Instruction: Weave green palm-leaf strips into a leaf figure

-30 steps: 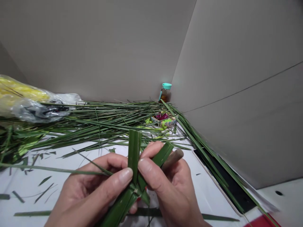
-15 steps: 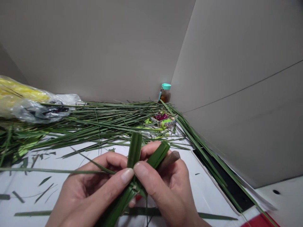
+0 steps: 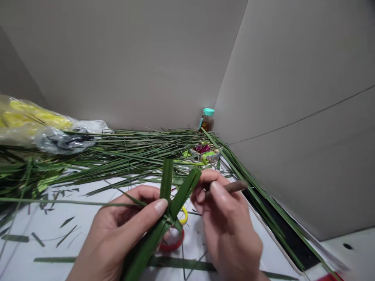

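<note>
The folded leaf (image 3: 182,195) is deep green with paler lengthwise streaks, the stick (image 3: 236,186) brown, the tabletop (image 3: 86,216) white, the bottle lid (image 3: 208,112) turquoise, one ring (image 3: 186,216) yellow, another ring (image 3: 175,246) red.

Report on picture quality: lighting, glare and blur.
Head view: dim, even light on the grey back wall; head view: pale glints on the clear plastic bag; head view: the right hand looks slightly soft, perhaps from motion, while the folded leaf in the left hand looks clearer.
</note>
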Demonstrator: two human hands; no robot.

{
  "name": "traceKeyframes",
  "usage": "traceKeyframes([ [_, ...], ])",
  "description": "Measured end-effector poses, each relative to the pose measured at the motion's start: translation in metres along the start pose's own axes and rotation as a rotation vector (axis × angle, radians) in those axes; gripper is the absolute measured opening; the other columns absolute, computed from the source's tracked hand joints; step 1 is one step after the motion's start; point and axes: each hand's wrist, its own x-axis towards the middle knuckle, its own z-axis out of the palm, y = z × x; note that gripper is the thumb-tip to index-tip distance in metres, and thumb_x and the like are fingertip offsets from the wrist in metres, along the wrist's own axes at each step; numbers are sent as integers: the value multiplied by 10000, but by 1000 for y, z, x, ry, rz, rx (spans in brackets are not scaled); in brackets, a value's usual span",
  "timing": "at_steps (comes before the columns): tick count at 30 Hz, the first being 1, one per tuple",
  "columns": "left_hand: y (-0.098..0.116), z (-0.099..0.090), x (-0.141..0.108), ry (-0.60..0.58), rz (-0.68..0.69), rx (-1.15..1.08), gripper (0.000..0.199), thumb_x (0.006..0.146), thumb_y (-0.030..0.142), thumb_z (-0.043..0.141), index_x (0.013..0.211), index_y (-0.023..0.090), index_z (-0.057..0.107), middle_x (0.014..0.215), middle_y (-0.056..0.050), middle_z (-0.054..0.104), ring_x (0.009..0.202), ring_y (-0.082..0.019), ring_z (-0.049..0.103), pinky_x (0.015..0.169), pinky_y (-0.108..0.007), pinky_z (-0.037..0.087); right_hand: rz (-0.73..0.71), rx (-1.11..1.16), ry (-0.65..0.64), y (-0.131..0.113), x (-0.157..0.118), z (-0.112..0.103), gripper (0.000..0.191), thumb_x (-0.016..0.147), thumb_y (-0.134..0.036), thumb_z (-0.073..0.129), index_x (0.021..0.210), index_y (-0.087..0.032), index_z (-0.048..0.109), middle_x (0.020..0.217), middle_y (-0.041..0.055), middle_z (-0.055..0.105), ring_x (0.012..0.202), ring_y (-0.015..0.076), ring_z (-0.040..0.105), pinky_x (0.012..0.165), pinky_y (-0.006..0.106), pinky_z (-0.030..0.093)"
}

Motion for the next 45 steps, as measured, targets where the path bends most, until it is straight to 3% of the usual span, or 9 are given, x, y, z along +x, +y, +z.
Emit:
traceKeyframes([
  [3, 3, 0, -1, -28, 32, 2, 300, 632, 360, 923, 851, 257, 746, 595, 32, 730, 477, -149, 676, 463, -193, 563, -117, -86, 81, -8, 5, -3, 302, 977, -380, 537, 841, -242, 768, 861, 15, 658, 845, 149, 565, 755, 232, 466],
  [6, 3, -1, -1, 6, 99, -15, 288, 631, 351, 926, 830, 262, 737, 615, 45, 725, 480, -123, 650, 452, -164, 541, -139, -134, 172, -18, 5, -4, 314, 968, -409, 563, 789, -244, 761, 749, 8, 618, 701, 136, 554, 602, 221, 462],
  [9, 2, 0, -1, 20, 134, -18, 278, 647, 354, 916, 841, 274, 734, 615, 65, 701, 483, -117, 636, 462, -166, 545, -214, -188, 89, -22, -1, 0, 227, 953, -378, 619, 824, -268, 769, 763, 12, 637, 659, 150, 588, 579, 263, 503],
  [11, 3, 0, 0, -4, 164, 4, 261, 658, 373, 908, 833, 280, 738, 636, 65, 713, 512, -127, 654, 490, -177, 560, -366, -285, 41, -22, -7, 5, 126, 927, -255, 660, 876, -291, 769, 779, 7, 681, 693, 164, 630, 644, 297, 544],
  [13, 3, -1, 1, -3, 228, 41, 258, 639, 386, 918, 800, 278, 747, 672, 56, 742, 569, -135, 677, 522, -167, 560, -498, -420, 21, -21, -10, 10, 204, 849, -112, 707, 915, -297, 762, 756, -8, 715, 719, 168, 667, 672, 291, 566],
  [20, 4, 0, 3, 70, 292, 145, 265, 615, 426, 923, 773, 273, 776, 695, 31, 761, 644, -148, 683, 560, -152, 553, -565, -599, -144, -19, -7, 9, 277, 750, -18, 767, 896, -254, 766, 807, -24, 776, 773, 148, 731, 761, 228, 601],
  [24, 4, 1, 1, 6, 288, 88, 216, 636, 404, 916, 750, 284, 778, 693, 32, 774, 636, -152, 707, 572, -160, 573, -607, -562, -59, -10, -7, 12, 209, 828, -59, 731, 906, -251, 757, 836, -31, 760, 788, 135, 718, 940, 276, 561],
  [29, 4, 0, 1, -13, 314, 131, 201, 679, 418, 885, 779, 275, 785, 680, 29, 758, 621, -161, 710, 570, -177, 584, -646, -518, -19, 1, -11, 17, 124, 898, -91, 672, 892, -205, 720, 866, -14, 716, 838, 124, 678, 852, 243, 561],
  [45, -1, -5, 2, 7, 350, 160, 218, 643, 438, 903, 751, 298, 774, 655, 59, 752, 569, -130, 685, 534, -146, 567, -622, -509, 3, 3, -12, 18, 247, 820, 23, 582, 885, -192, 686, 878, -48, 683, 856, 83, 656, 834, 195, 544],
])
